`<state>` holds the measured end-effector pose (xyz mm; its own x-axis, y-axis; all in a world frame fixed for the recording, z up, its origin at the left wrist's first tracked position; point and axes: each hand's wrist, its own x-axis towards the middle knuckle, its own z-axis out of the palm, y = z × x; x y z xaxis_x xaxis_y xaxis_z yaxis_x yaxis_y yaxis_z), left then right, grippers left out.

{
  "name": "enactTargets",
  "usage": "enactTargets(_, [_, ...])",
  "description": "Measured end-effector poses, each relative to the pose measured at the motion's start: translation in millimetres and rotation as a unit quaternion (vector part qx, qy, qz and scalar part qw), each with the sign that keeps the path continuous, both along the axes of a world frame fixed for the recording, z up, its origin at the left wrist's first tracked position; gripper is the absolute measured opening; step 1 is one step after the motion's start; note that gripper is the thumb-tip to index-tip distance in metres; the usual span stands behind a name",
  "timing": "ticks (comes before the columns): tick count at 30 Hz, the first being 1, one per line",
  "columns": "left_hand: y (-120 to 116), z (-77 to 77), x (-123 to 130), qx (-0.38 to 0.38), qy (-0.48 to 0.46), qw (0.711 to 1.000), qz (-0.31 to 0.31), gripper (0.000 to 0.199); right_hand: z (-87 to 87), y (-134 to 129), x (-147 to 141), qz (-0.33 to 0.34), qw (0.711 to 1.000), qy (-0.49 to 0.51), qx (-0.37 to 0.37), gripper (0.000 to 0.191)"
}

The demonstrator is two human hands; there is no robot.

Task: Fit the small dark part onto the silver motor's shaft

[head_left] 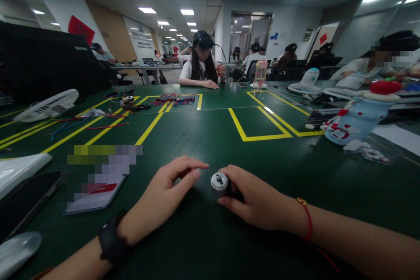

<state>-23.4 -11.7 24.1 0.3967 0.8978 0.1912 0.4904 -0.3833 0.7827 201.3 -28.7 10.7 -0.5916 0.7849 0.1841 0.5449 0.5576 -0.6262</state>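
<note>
A small silver electric motor (219, 185) stands out from the grasp of my right hand (254, 197), its shaft end facing me. The thumb and fingers wrap round its side, and a dark part behind it is mostly hidden by the hand. Just left of the motor, my left hand (164, 192) holds nothing, with its index finger stretched toward the motor and its thumb apart. A gap shows between that fingertip and the motor. Both hands are low over the green table (197, 140).
A phone (98, 192) lies left of my left hand, near a white mouse (19, 251). Farther off are bundled red and blue wires (175, 99) and a white fan (49, 105). A blue cup (357, 118) stands at right. Across the table sits a person (200, 63).
</note>
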Motion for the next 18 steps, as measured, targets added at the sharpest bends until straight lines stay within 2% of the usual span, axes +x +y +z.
enactTargets(3, [10, -9.4, -5, -0.086, -0.075, 0.992, 0.058, 0.025, 0.4, 0, 0, -0.003, 1.000, -0.005, -0.001, 0.025])
enactTargets(5, [16, -15.9, -8, -0.134, -0.153, 0.975, 0.085, 0.025, 0.4, -1, 0, -0.005, 1.000, -0.007, -0.004, 0.026])
enactTargets(8, [20, -21.6, -10, -0.164, -0.223, 0.956, 0.095, 0.024, 0.5, -1, 0, -0.008, 1.000, -0.007, -0.009, 0.028])
enactTargets(18, [17, -23.6, -11, -0.164, -0.209, 0.961, 0.082, 0.024, 0.8, -2, 1, -0.004, 1.000, 0.000, -0.008, 0.028])
